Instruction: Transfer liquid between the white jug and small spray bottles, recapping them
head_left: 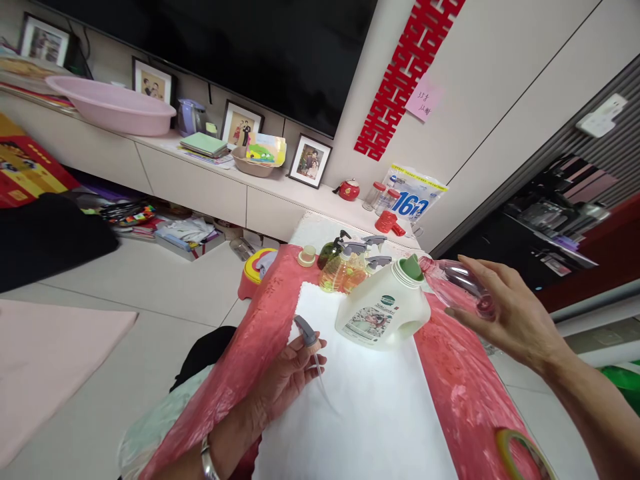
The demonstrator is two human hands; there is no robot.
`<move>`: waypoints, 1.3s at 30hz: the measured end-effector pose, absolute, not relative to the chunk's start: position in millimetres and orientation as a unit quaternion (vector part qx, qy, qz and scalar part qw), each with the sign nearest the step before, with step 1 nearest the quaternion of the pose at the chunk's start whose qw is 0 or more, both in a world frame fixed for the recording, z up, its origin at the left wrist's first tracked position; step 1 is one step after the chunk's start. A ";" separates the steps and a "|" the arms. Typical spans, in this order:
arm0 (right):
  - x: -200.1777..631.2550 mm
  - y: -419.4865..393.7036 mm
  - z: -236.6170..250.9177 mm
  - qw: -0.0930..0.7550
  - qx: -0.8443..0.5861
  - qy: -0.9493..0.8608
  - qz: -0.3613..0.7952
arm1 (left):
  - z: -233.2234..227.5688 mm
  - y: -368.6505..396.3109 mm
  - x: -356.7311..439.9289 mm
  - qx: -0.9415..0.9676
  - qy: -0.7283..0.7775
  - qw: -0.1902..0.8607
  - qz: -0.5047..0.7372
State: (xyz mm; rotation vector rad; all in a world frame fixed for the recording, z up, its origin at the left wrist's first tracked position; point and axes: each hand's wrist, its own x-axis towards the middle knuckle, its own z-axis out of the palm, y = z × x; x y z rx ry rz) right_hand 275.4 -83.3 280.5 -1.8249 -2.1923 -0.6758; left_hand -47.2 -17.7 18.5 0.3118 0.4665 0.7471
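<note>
From the head camera, the left hand is low over the near left part of the worktop, fingers pinched together around the collar of a grey spray trigger head. The nozzle end pokes up and away from the person, and the thin clear dip tube trails down toward the near edge, so its long axis runs roughly near-to-far with a slight lean. Held by the collar like that, the tube hangs free and clear of the white cloth spread down the middle of the red cover. Over at the right edge, the right hand is wrapped round a clear bottle with pinkish liquid, fingers closed on its body. The bottle is tipped well over, nearly level, with one end aimed left at the green spout of the white detergent jug; which end that is I cannot tell. The two are just beside each other, touching or nearly. The jug itself sits tilted on the far end of the white cloth, spout pointing up and to the right, label facing the camera. Behind it, at the far edge, a cluster of spray bottles stands upright, out of the way. A roll of tape lies at the near right corner.
</note>
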 end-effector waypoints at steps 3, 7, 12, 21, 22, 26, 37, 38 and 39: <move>275.6 -82.2 282.9 0.099 -0.613 -0.749 -0.230 | 19.6 -18.0 -47.5 0.151 0.234 0.891 0.360; 273.5 -81.0 287.4 0.079 -0.601 -0.756 -0.247 | 22.7 -17.5 -47.8 0.150 0.235 0.892 0.356; 272.0 -78.1 291.4 0.051 -0.584 -0.765 -0.267 | 18.5 -17.2 -46.7 0.160 0.233 0.891 0.355; 271.8 -75.2 295.5 0.026 -0.560 -0.775 -0.293 | 12.0 -15.5 -46.0 0.156 0.222 0.896 0.352; 270.9 -75.1 296.4 0.023 -0.559 -0.775 -0.294 | 12.3 -15.5 -45.9 0.155 0.224 0.896 0.352; 267.7 -74.8 299.3 0.018 -0.548 -0.780 -0.300 | 12.2 -16.2 -45.5 0.150 0.229 0.895 0.354; 270.1 -74.3 301.3 -0.015 -0.552 -0.775 -0.306 | 14.1 -15.5 -44.3 0.151 0.233 0.894 0.353; 270.1 -74.3 301.6 -0.018 -0.552 -0.775 -0.307 | 13.9 -15.6 -44.5 0.152 0.231 0.894 0.353; 270.0 -74.3 302.0 -0.019 -0.551 -0.775 -0.308 | 13.5 -15.7 -44.6 0.152 0.229 0.894 0.353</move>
